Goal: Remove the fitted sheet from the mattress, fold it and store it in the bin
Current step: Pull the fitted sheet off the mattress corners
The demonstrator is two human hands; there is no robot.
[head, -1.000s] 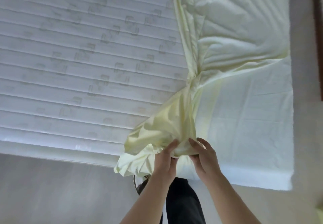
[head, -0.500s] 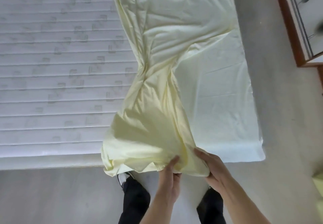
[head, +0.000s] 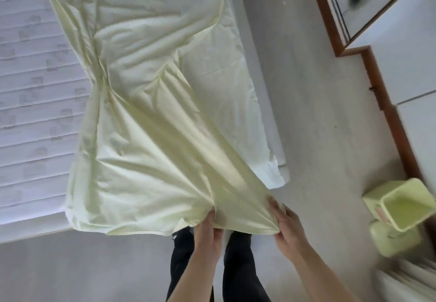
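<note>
2 hands, left hand (head: 208, 232) and right hand (head: 286, 227), grip pale yellow sheet (head: 151, 150); no legible writing

i can't read any text from here; the mattress (head: 35, 89) carries a faint repeated logo-like mark across its quilted rows, too blurred to make out.

Pale-yellow fitted sheet (head: 146, 136) bunched on mattress (head: 30, 89)
</note>
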